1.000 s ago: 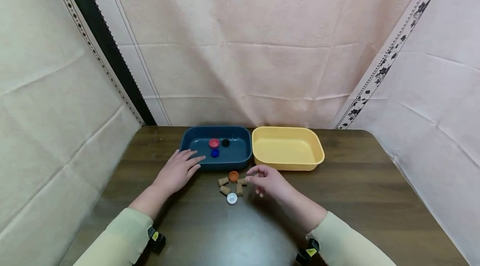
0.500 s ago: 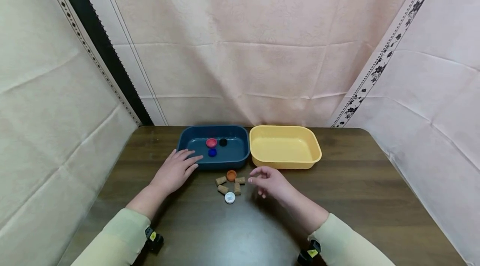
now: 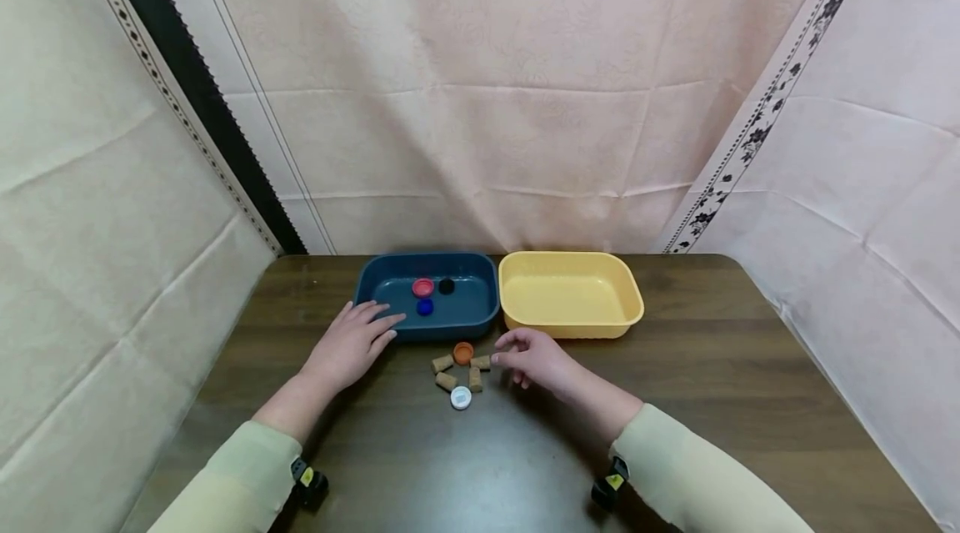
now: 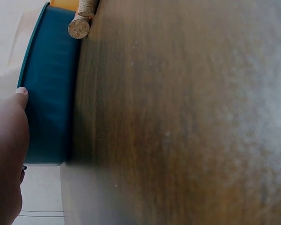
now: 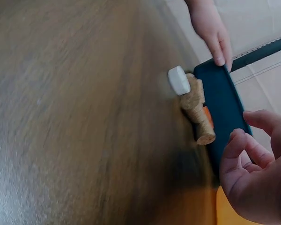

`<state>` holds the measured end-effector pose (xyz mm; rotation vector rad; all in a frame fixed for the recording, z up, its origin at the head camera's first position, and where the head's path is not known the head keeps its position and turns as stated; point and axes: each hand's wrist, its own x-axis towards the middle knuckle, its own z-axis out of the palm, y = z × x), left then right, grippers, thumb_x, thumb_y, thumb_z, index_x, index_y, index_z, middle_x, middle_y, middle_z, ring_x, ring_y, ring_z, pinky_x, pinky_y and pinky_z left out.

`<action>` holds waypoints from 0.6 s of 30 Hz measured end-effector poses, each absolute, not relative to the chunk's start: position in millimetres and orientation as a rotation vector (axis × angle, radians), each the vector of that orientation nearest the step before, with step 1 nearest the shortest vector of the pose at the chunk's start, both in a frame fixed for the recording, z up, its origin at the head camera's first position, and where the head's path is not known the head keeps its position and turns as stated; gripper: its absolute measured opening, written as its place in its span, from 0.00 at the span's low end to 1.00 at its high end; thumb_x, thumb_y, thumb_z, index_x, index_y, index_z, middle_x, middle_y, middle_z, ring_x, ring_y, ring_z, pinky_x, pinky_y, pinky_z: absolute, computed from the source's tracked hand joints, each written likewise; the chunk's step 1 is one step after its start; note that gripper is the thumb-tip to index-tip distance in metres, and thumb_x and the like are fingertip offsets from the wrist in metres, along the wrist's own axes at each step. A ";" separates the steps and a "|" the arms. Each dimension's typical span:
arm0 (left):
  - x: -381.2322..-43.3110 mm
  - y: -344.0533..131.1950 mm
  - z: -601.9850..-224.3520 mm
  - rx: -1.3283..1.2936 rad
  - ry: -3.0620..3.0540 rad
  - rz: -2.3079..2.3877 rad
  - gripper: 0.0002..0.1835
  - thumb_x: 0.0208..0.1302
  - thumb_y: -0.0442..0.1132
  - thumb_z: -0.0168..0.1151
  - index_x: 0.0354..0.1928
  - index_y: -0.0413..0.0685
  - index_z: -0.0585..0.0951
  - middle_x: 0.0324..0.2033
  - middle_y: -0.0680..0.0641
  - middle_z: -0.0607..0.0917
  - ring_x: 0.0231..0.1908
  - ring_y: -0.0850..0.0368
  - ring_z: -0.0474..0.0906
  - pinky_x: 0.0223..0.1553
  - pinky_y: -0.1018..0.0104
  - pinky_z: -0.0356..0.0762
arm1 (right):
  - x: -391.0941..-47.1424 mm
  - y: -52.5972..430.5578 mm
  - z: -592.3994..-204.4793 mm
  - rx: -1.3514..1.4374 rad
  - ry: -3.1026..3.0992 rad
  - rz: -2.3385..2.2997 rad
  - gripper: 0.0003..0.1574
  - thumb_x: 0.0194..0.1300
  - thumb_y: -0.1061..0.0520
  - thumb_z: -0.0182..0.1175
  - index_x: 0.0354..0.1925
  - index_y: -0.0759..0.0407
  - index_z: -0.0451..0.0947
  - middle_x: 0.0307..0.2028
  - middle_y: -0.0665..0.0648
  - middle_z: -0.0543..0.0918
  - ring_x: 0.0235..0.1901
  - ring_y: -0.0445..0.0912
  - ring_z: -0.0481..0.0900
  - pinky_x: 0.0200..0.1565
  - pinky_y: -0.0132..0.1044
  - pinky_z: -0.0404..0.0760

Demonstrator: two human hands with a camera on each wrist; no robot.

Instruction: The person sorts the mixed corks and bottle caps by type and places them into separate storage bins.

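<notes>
My left hand [image 3: 351, 349] rests with fingers spread on the near left corner of a dark blue tub [image 3: 468, 312]. In the left wrist view its thumb [image 4: 22, 91] lies at the tub's rim. Inside the tub are a red bottle cap [image 3: 423, 288], a black cap [image 3: 446, 286] and a blue cap [image 3: 425, 307]. My right hand [image 3: 542, 359] hovers just right of several corks [image 3: 475, 379], fingers loosely bent, thumb and forefinger apart, holding nothing. An orange cap [image 3: 463, 353] and a white cap [image 3: 461, 397] lie among the corks.
A yellow tub [image 3: 573, 324] with nothing in it stands against the blue one's right side. Both sit near the far edge of the dark wooden table [image 3: 712, 366]. Pale cloth [image 3: 480, 99] hangs behind the table and at both sides.
My right hand and wrist have shifted slightly forward and toward the corks. The left hand stays on the blue tub. The caps and corks lie as before; the head view has shifted a little.
</notes>
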<state>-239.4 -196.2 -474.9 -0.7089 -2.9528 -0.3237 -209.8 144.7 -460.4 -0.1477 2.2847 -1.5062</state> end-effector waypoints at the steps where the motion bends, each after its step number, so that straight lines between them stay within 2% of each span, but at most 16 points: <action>1: -239.6 -196.5 -475.0 -0.708 -2.952 -0.321 0.22 0.75 0.53 0.53 0.67 0.62 0.75 0.67 0.44 0.73 0.70 0.41 0.60 0.72 0.38 0.44 | -211.4 144.2 -463.0 -0.158 2.298 -1.488 0.20 0.66 0.54 0.67 0.52 0.62 0.79 0.31 0.65 0.81 0.20 0.48 0.75 0.25 0.37 0.80; 8: -241.9 -196.8 -478.1 -0.712 -2.952 -0.298 0.22 0.75 0.53 0.52 0.68 0.63 0.75 0.67 0.45 0.73 0.70 0.42 0.60 0.72 0.38 0.44 | -216.4 138.7 -471.8 -0.210 2.453 -1.304 0.16 0.66 0.52 0.67 0.49 0.55 0.79 0.29 0.58 0.81 0.20 0.47 0.77 0.26 0.38 0.80; 18: -240.9 -196.7 -479.2 -0.693 -2.953 -0.317 0.22 0.75 0.54 0.52 0.68 0.64 0.75 0.68 0.45 0.72 0.70 0.42 0.60 0.72 0.39 0.43 | -216.2 123.3 -463.9 -0.353 2.709 -0.972 0.15 0.65 0.51 0.67 0.50 0.51 0.81 0.35 0.49 0.81 0.33 0.45 0.77 0.37 0.39 0.80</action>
